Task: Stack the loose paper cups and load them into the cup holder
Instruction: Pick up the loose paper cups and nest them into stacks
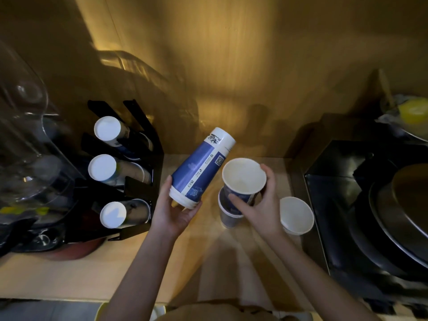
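Observation:
My left hand (178, 210) grips the rim end of a nested stack of blue-and-white paper cups (201, 165), tilted with its base pointing up and away. My right hand (259, 200) holds a single upright cup (243, 179) by its side, mouth toward me, just above another cup (228, 215) standing on the counter. One more loose cup (296, 215) stands to the right of my right hand. The black cup holder (136, 163) sits at the left, with three rows of cup stacks whose white bases (103, 167) face me.
A clear plastic container (25, 140) stands at the far left. A black appliance with metal pans (379, 205) fills the right side. A wooden wall rises behind the light wooden counter (92, 274). A yellow object (413, 111) lies at the upper right.

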A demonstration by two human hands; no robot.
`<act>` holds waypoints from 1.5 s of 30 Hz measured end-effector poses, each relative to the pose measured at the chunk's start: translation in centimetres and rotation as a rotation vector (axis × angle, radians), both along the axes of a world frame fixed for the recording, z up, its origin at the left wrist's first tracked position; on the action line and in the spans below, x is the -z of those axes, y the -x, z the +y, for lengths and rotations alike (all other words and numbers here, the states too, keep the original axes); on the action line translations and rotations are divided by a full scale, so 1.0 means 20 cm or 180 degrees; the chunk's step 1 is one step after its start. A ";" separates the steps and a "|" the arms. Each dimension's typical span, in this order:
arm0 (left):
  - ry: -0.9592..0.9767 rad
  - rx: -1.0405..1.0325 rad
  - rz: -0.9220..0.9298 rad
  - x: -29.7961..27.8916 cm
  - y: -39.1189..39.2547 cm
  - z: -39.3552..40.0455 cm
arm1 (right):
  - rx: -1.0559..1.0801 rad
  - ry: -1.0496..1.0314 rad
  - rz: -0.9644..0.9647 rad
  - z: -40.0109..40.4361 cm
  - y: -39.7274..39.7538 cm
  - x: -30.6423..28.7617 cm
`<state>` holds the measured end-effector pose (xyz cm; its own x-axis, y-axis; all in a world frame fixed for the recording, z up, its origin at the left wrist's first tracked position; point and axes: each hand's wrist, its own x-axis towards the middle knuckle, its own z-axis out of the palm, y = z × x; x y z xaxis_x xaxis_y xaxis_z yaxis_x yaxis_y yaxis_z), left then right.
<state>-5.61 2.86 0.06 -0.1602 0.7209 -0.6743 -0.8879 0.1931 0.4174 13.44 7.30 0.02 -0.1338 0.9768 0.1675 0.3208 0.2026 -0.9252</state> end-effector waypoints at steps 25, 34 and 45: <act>-0.0917 0.0747 0.2341 -0.14 -0.16 0.00 | -0.1021 -0.1605 -0.2414 0.04 0.09 -0.18; -0.0865 0.0631 0.2350 -0.17 -0.19 0.01 | -0.0947 -0.1536 -0.2236 0.04 0.06 -0.16; -0.0926 0.0512 0.2362 -0.18 -0.21 0.03 | -0.0704 -0.1823 -0.2565 0.04 0.08 -0.16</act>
<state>-1.47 3.51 3.60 -0.3714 0.9032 -0.2154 -0.3309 0.0880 0.9396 11.79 8.06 3.31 -0.5820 0.7173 0.3831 0.7081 0.6787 -0.1948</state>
